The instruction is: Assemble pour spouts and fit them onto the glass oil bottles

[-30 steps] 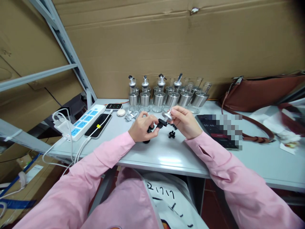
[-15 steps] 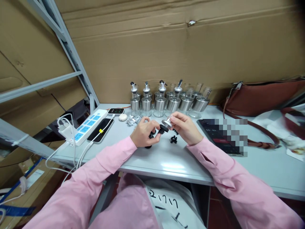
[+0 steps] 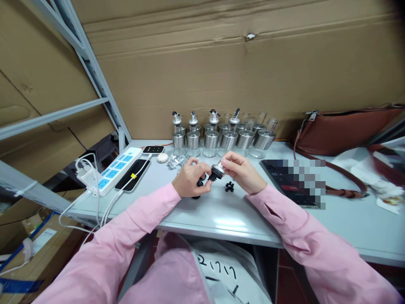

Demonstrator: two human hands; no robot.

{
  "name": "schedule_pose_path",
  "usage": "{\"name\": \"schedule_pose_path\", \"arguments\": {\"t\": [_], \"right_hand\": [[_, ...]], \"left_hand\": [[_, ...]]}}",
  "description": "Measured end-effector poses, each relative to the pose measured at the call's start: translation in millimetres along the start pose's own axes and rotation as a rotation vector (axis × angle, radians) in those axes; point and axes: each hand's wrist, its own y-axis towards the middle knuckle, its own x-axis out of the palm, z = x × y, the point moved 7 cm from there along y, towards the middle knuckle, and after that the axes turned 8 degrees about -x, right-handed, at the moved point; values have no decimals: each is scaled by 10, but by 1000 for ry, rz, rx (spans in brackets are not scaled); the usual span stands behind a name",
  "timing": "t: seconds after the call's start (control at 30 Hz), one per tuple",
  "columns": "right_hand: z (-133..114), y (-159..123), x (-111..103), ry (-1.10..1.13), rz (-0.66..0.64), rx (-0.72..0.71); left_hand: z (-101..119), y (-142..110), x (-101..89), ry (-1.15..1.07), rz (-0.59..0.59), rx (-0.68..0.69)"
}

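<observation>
Silver round cap (image 3: 219,167): now closer onto ribbed black stopper (image 3: 213,177), above grey tabletop (image 3: 196,216) centre
Left hand (image 3: 190,179): grip pinching stopper
Right hand (image 3: 243,172): grip pinching cap's top
Steel-clad glass bottles (image 3: 211,138): near back edge; four spouted, visible others bare-necked

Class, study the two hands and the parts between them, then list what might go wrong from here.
The black ribbed stopper, pinched in the left hand, might seat crooked against the silver cap that the right hand holds, as both are tilted.

The loose black pieces lie just below the right hand and could get knocked about.

Reaching forward, a sleeve might snag the white cables beside the left forearm.
</observation>
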Motion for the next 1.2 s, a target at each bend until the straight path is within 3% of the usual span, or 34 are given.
{"name": "schedule_pose_path", "arguments": {"t": [0.17, 0.4, 0.63, 0.93, 1.03, 1.2], "right_hand": [[6, -4, 9, 5, -9, 24], [-1, -4, 31, 32, -36, 42], [-49, -6, 56, 12, -43, 15], [-42, -4, 40, -66, -40, -34], [-100, -27, 50, -195, -41, -149], [-327, -139, 171, -656, -93, -550]], "left_hand": [[-20, -9, 39, 18, -37, -20], [-16, -8, -34, 2, 73, -4], [-40, -12, 62, -81, -56, 8], [-56, -11, 59, 50, -39, -51], [-100, -4, 36, 58, -19, -134], [-110, 8, -18, 58, 44, -163]]}}
